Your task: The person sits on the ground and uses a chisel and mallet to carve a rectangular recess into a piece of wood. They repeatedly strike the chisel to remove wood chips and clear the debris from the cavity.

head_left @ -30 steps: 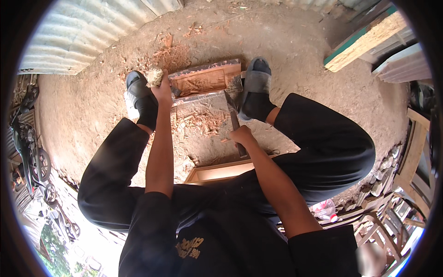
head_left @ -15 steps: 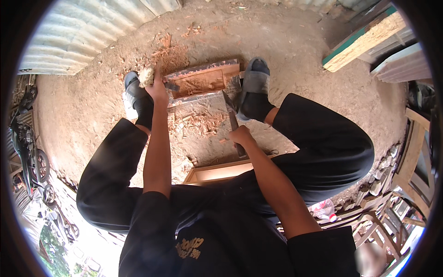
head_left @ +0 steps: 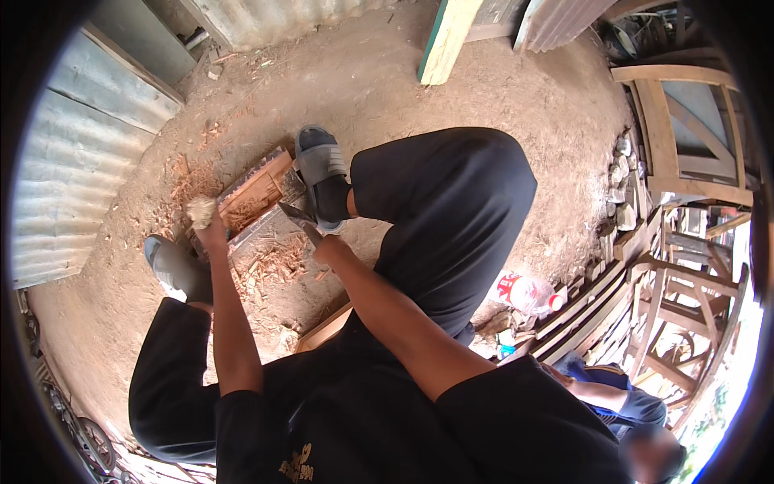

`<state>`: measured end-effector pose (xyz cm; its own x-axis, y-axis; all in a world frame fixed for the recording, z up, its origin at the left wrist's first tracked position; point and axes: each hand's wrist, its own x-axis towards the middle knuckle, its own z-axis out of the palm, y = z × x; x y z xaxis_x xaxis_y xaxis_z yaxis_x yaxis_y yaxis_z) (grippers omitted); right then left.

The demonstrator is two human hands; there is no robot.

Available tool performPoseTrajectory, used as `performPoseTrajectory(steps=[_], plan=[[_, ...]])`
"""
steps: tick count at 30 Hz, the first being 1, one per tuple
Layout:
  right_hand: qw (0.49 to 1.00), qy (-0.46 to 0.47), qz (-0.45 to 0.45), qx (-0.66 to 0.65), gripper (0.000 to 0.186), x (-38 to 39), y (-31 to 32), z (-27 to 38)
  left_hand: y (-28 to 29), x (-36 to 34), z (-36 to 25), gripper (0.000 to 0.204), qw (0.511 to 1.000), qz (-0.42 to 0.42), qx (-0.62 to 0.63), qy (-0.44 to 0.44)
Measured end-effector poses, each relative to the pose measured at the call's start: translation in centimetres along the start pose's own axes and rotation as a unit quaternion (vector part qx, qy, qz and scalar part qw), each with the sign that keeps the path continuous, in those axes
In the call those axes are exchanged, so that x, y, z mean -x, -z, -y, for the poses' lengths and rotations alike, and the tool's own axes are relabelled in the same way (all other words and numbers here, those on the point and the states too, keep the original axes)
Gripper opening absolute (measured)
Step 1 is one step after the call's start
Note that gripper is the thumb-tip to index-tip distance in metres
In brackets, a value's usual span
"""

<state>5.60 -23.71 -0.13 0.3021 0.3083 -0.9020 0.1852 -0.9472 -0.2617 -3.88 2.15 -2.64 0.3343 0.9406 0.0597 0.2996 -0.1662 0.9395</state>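
Observation:
My left hand (head_left: 212, 234) is closed around a chisel with a pale, frayed handle end (head_left: 201, 212). It is at the left end of a hollowed wooden piece (head_left: 256, 175), which lies on the dirt between my feet. In that hollow are wood chips. My fingers hide much of the chisel, and its tip cannot be made out. My right hand (head_left: 327, 251) grips the handle of a dark bladed tool (head_left: 298, 214). Its metal end points up and left, near the right end of the wooden piece and beside my right sandal (head_left: 321, 161).
Wood shavings (head_left: 274, 266) litter the ground. Close to my lap is a pale wooden frame (head_left: 326, 327). A plastic bottle (head_left: 524, 292) lies by stacked planks (head_left: 592, 310) at right; another person (head_left: 601, 387) sits at the lower right. Corrugated metal sheets (head_left: 81, 177) stand at left.
The view has swung right, so the wooden piece and my hands appear further left. The bottle and other person show more fully. Both hands still hold their tools.

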Motion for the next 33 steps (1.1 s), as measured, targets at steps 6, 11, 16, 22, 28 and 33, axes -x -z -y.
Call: performPoseTrajectory(steps=[6, 11, 16, 22, 28, 33], plan=[[0.989, 0.03, -0.137, -0.041, 0.041, 2.2, -1.7, 0.2, 0.8, 4.9, 3.7, 0.043, 0.986, 0.105, -0.074, -0.102], [0.984, 0.062, -0.163, -0.041, 0.033, 3.3, -2.7, 2.8, 3.3, 5.8, 6.8, 0.06, 0.943, 0.092, -0.218, -0.234], [0.99, 0.04, -0.135, 0.008, 0.039, 3.9, -1.6, 1.4, 1.6, 7.6, 2.8, 0.062, 0.956, 0.255, -0.129, -0.067], [0.984, 0.06, -0.143, 0.085, 0.033, 2.4, -3.5, 3.7, 5.0, 4.7, 7.3, 0.05, 0.99, 0.048, -0.079, -0.105], [0.983, 0.045, -0.14, 0.108, 0.034, 1.0, -3.0, 1.4, 2.2, 6.8, -0.7, 0.045, 0.997, -0.005, -0.05, -0.058], [0.992, 0.028, -0.037, 0.114, 0.047, 4.0, -1.5, 3.9, 3.5, 4.0, -0.5, 0.03, 0.998, -0.02, -0.048, -0.03]])
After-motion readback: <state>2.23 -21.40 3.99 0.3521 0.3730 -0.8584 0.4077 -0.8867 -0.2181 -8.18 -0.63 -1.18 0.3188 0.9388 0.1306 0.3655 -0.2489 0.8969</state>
